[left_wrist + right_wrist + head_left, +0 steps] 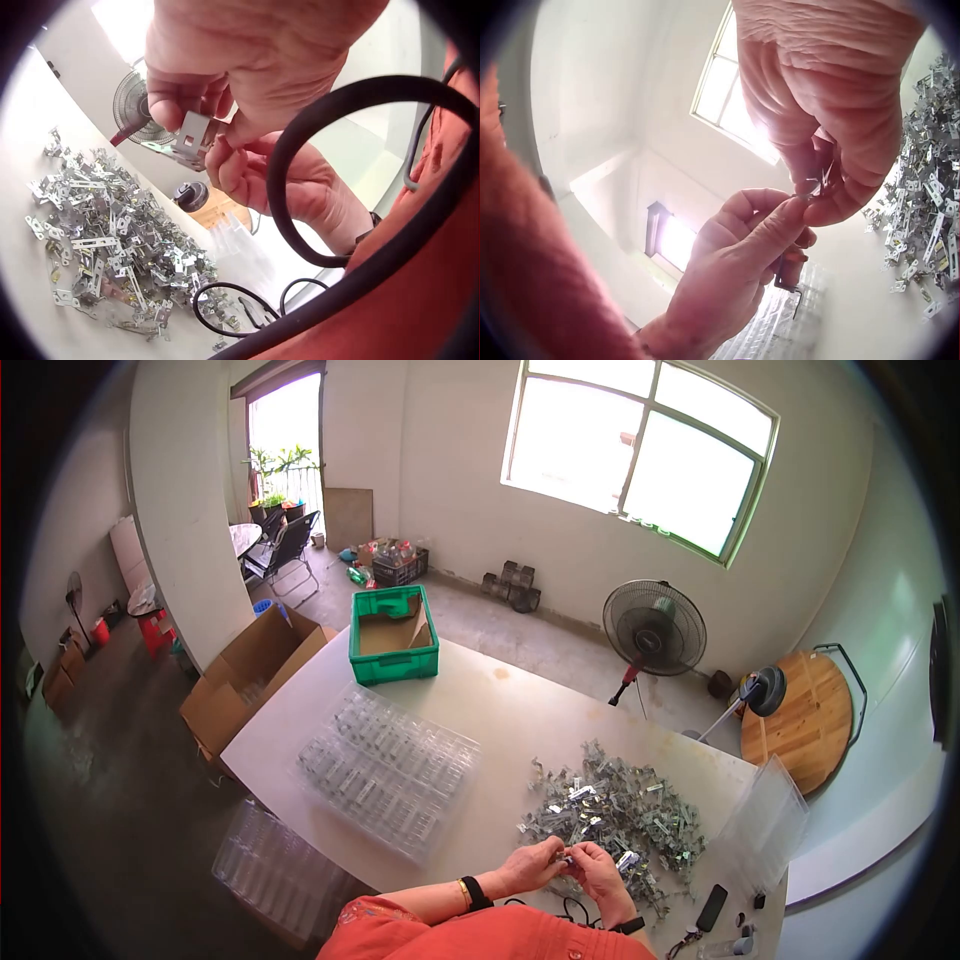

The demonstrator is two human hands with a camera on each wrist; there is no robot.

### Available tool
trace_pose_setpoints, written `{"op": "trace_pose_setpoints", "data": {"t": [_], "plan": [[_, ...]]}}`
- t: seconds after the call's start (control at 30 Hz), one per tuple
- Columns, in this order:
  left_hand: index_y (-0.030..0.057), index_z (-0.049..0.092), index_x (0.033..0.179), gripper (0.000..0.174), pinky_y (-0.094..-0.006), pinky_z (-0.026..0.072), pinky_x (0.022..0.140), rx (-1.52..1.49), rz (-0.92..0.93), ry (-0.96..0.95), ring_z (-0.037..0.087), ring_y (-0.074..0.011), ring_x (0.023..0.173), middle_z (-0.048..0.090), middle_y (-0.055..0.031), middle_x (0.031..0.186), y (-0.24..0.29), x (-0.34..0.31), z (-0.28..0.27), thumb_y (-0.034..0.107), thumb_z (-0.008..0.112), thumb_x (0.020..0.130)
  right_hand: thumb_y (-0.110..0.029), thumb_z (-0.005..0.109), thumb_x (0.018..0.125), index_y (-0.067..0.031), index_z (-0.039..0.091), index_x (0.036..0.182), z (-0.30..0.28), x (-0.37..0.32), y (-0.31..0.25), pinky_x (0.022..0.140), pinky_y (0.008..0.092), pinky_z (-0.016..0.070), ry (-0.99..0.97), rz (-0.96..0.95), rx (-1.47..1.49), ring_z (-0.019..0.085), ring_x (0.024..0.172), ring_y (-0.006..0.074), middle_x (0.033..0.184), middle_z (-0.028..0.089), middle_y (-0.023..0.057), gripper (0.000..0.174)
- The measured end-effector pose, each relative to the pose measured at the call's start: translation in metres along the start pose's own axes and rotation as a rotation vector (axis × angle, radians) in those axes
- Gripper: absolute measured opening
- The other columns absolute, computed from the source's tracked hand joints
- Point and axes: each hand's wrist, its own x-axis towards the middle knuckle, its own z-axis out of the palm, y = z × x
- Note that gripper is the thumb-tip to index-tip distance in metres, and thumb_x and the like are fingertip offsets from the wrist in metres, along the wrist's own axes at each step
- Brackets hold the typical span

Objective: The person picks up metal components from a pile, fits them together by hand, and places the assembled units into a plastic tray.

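My left hand [530, 865] and right hand [598, 870] meet fingertip to fingertip at the near side of the table. In the left wrist view, the left fingers grip a small bent metal bracket [196, 133] with a square hole. The right fingers pinch close against its end. In the right wrist view, a thin metal edge [825, 178] shows between the right thumb and fingers, and a dark bent end [787, 283] sticks out below the left hand. Fingers hide much of the metal. Just beyond the hands lies a heap of metal brackets [610, 810].
Clear plastic trays [390, 770] with rows of compartments lie left of the heap. A green crate [394, 665] stands at the table's far corner, by a cardboard box [215, 705]. A phone [711, 908] and clear plastic sheets [765, 825] are at right. Black cable [281, 180] loops near the left wrist.
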Motion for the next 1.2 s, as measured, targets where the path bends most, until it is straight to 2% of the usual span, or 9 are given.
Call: {"op": "trace_pose_setpoints", "data": {"t": [0.13, 0.2, 0.23, 0.33, 0.53, 0.73, 0.9, 1.17, 1.2], "plan": [[0.0046, 0.053, 0.100, 0.028, -0.0415, 0.0498, 0.066, -0.012, 0.131, 0.101, 0.062, -0.0354, 0.073, 0.062, -0.0140, 0.081, -0.002, 0.007, 0.013, 0.025, 0.067, 0.087, -0.014, 0.054, 0.099, -0.0016, 0.058, 0.099, -0.015, -0.005, -0.006, 0.071, 0.0304, 0.0564, 0.015, -0.066, 0.064, 0.064, 0.075, 0.0161, 0.090, 0.064, 0.0074, 0.014], [0.0037, 0.057, 0.103, 0.033, -0.0320, 0.0494, 0.069, -0.157, 0.003, 0.001, 0.060, -0.0204, 0.077, 0.062, -0.0085, 0.084, -0.006, 0.010, 0.019, 0.033, 0.065, 0.092, -0.015, 0.055, 0.098, -0.0022, 0.059, 0.098, -0.021, -0.010, -0.013, 0.068, 0.0270, 0.0545, 0.032, -0.082, 0.075, 0.063, 0.073, 0.0143, 0.089, 0.065, 0.0068, 0.014], [0.0037, 0.057, 0.103, 0.033, -0.0320, 0.0494, 0.069, -0.159, 0.003, -0.002, 0.060, -0.0204, 0.077, 0.062, -0.0085, 0.084, -0.013, 0.013, 0.022, 0.033, 0.065, 0.092, -0.015, 0.055, 0.098, -0.0022, 0.059, 0.098, -0.025, -0.010, -0.014, 0.068, 0.0270, 0.0545, 0.035, -0.081, 0.076, 0.063, 0.073, 0.0143, 0.089, 0.065, 0.0068, 0.014], [0.0051, 0.059, 0.105, 0.038, -0.0263, 0.0485, 0.070, -0.662, -0.388, -0.493, 0.059, -0.0094, 0.078, 0.063, -0.0016, 0.089, -0.019, 0.019, 0.021, 0.042, 0.053, 0.098, -0.015, 0.053, 0.099, -0.0041, 0.058, 0.097, -0.033, -0.010, -0.014, 0.068, 0.0296, 0.0550, 0.048, -0.108, 0.112, 0.063, 0.074, 0.0148, 0.092, 0.065, 0.0074, 0.012], [0.0078, 0.059, 0.104, 0.032, -0.0256, 0.0502, 0.071, -0.905, -0.434, -0.595, 0.061, -0.0098, 0.078, 0.065, -0.0026, 0.089, -0.012, 0.018, 0.011, 0.039, 0.055, 0.098, -0.015, 0.052, 0.100, -0.0057, 0.057, 0.097, -0.031, -0.012, -0.015, 0.070, 0.0298, 0.0542, 0.053, -0.131, 0.109, 0.063, 0.075, 0.0149, 0.095, 0.066, 0.0080, 0.011], [0.0078, 0.059, 0.103, 0.027, -0.0258, 0.0515, 0.069, -0.940, -0.416, -0.426, 0.064, -0.0115, 0.076, 0.068, -0.0048, 0.092, -0.016, 0.018, -0.005, 0.034, 0.057, 0.097, -0.017, 0.056, 0.097, -0.0083, 0.061, 0.099, -0.018, -0.004, -0.016, 0.071, 0.0235, 0.0494, 0.217, -0.310, -0.155, 0.056, 0.082, 0.0067, 0.093, 0.060, -0.0019, 0.010], [0.0036, 0.052, 0.120, 0.029, -0.0296, 0.0514, 0.078, -0.991, -0.431, -0.337, 0.064, -0.0151, 0.091, 0.067, -0.0084, 0.103, -0.029, 0.014, -0.023, 0.024, 0.053, 0.099, -0.023, 0.062, 0.095, -0.0087, 0.062, 0.099, 0.018, -0.021, -0.039, 0.054, 0.0216, 0.0442, 0.284, -0.253, -0.239, 0.054, 0.060, 0.0055, 0.072, 0.060, -0.0021, 0.015], [0.0007, 0.047, 0.129, 0.036, -0.0296, 0.0493, 0.084, -0.958, -0.355, -0.316, 0.061, -0.0169, 0.098, 0.063, -0.0116, 0.114, -0.032, 0.013, -0.045, 0.019, 0.054, 0.098, -0.020, 0.059, 0.096, -0.0062, 0.065, 0.103, 0.052, -0.017, -0.018, 0.053, 0.0235, 0.0392, 0.295, -0.389, -0.647, 0.043, 0.059, 0.0040, 0.066, 0.052, -0.0034, 0.017], [0.0007, 0.047, 0.129, 0.036, -0.0296, 0.0493, 0.084, -0.957, -0.357, -0.323, 0.061, -0.0169, 0.098, 0.063, -0.0116, 0.114, -0.031, 0.013, -0.046, 0.019, 0.054, 0.098, -0.018, 0.058, 0.095, -0.0056, 0.064, 0.104, 0.054, -0.017, -0.020, 0.055, 0.0272, 0.0427, 0.280, -0.384, -0.674, 0.050, 0.059, 0.0088, 0.067, 0.056, 0.0022, 0.016]]}}
